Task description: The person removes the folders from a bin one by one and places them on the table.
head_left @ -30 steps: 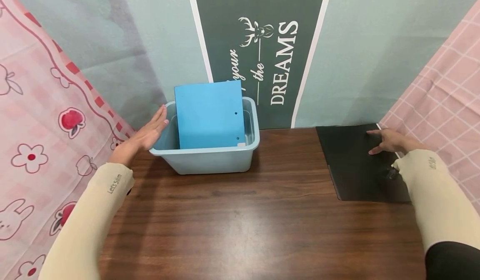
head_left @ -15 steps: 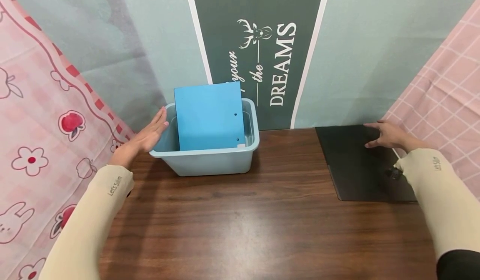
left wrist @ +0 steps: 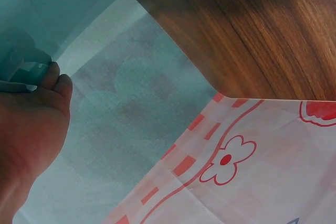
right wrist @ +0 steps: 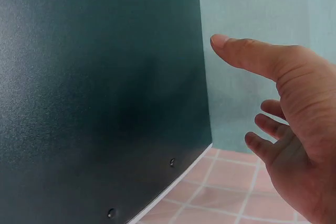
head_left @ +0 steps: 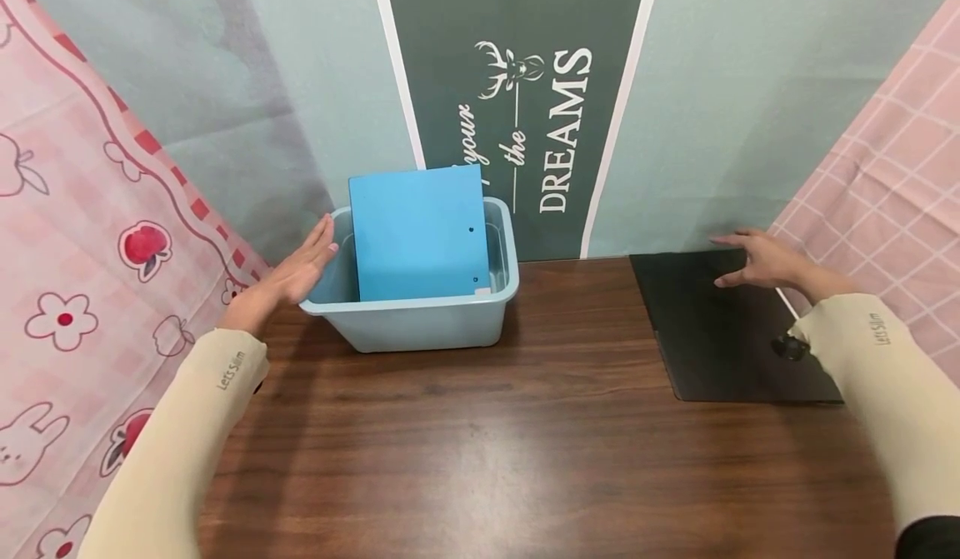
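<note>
The head view looks forward and down over the wooden table (head_left: 480, 426) toward the back wall. The left wrist view, very close, shares that table's left corner (left wrist: 252, 30). The right wrist view, close, shares the black board (head_left: 720, 334) (right wrist: 94, 93).

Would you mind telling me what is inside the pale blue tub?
A blue board stands upright in the tub, its top above the rim, two small holes near its right edge. The tub's floor behind and beneath it is hidden.

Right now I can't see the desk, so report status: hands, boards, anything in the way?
Left hand open against bin. Right hand open above black board. Blue board in bin. Nothing between.
</note>
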Demonstrator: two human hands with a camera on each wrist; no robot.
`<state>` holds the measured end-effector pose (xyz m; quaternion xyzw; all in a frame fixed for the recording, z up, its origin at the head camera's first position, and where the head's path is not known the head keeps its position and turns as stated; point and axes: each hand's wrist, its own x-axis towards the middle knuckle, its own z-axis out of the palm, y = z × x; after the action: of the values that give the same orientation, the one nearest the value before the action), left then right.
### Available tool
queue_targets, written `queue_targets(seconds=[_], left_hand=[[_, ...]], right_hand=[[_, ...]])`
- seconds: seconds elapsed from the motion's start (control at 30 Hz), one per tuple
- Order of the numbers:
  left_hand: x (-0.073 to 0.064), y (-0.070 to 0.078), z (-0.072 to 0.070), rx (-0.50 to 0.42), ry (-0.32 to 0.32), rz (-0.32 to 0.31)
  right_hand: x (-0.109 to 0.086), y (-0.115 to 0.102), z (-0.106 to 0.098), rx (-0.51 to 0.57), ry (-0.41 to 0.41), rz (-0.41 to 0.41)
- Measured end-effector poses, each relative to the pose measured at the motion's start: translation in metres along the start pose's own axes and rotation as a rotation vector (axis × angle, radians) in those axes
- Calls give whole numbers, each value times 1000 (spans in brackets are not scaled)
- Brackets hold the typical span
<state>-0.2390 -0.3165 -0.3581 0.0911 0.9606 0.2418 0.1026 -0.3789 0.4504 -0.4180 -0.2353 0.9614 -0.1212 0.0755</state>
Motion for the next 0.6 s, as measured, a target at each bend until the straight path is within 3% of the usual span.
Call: queue_targets(seconds=[0.33,0.6], left_hand=[[-1,1,-1,3,1,0],[1,0,2,10,-4,6]], right_hand=[[5,-26,-11,-30,-37,3],[8,-42,-12,-40,-20,-33]])
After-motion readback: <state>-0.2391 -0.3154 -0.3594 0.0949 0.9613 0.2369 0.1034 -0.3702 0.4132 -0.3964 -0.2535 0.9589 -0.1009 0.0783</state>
